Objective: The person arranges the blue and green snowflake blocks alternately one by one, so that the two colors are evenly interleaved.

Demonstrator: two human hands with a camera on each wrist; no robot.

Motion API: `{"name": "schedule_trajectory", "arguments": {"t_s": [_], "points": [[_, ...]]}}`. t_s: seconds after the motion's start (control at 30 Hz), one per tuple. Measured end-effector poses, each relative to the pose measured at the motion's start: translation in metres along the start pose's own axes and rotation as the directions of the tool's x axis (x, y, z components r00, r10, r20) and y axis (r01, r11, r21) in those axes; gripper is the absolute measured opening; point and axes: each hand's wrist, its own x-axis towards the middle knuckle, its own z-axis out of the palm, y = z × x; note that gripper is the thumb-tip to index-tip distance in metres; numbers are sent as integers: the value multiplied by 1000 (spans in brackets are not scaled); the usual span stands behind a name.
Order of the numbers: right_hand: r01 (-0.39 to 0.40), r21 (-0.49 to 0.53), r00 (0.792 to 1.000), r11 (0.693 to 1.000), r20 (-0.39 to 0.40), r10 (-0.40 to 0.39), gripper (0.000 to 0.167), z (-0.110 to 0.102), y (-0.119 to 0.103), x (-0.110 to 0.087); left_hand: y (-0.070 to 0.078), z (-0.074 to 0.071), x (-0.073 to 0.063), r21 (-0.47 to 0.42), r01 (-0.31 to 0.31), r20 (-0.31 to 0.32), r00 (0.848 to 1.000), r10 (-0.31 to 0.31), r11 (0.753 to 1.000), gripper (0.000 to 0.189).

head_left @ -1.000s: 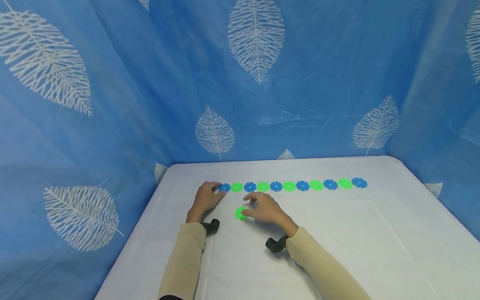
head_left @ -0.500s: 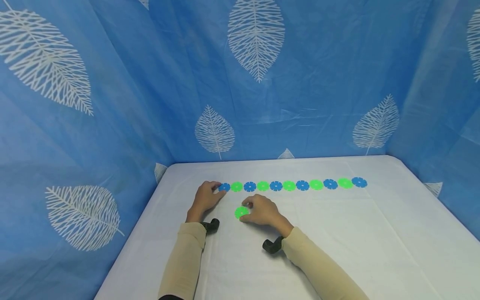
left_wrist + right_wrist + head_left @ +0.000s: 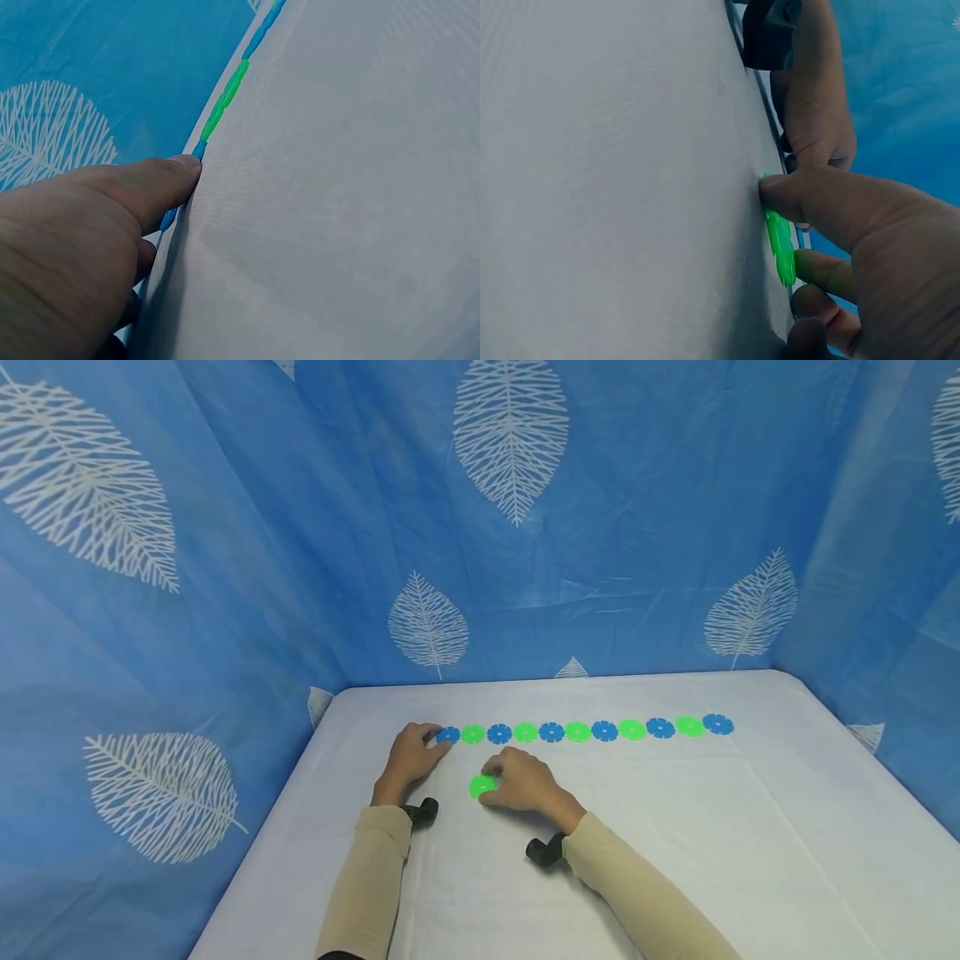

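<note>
In the head view my left hand [image 3: 412, 753] holds the blue notched plastic disc [image 3: 448, 735] at the left end of a row, thumb on its near edge and a finger at the far edge. The left wrist view shows the thumb [image 3: 169, 182] against that disc. Nearer me, a separate green notched disc [image 3: 482, 787] lies on the cloth. My right hand [image 3: 525, 781] pinches it by the edges, from its right side. In the right wrist view the thumb and a fingertip meet opposite edges of this green disc [image 3: 781, 251].
Blue and green discs alternate in a straight row [image 3: 578, 732] across the back of the white-covered table [image 3: 690, 843]. A blue curtain [image 3: 615, 527] with white leaf prints stands behind and at both sides. Dark devices [image 3: 545, 851] sit at both wrists.
My right hand has shifted slightly left, and its thumb and fingers have closed onto the green disc's edges. The left hand and the row have stayed put.
</note>
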Motion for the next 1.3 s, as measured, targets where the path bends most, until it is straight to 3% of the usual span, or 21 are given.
{"name": "schedule_trajectory", "arguments": {"t_s": [0.3, 0.57, 1.0, 1.13, 1.3], "points": [[52, -122, 997, 991, -42, -57, 45, 1, 3, 3, 0, -1, 0, -16, -21, -10, 1000, 21, 1000, 46], [12, -11, 998, 1000, -69, -13, 43, -2, 8, 1, -1, 1, 0, 8, -35, -18, 999, 35, 999, 46], [-11, -62, 983, 998, -184, -1, 42, -43, 37, -9, -2, 1, -1, -1, -23, -16, 1000, 23, 1000, 46], [1, -70, 961, 998, -275, -20, 43, -62, 57, -13, -1, 1, -1, 1, -28, -20, 999, 28, 1000, 46], [32, -142, 906, 989, -414, -89, 43, -88, 88, -21, -1, 1, -2, 1, -25, -21, 999, 25, 1000, 46]]}}
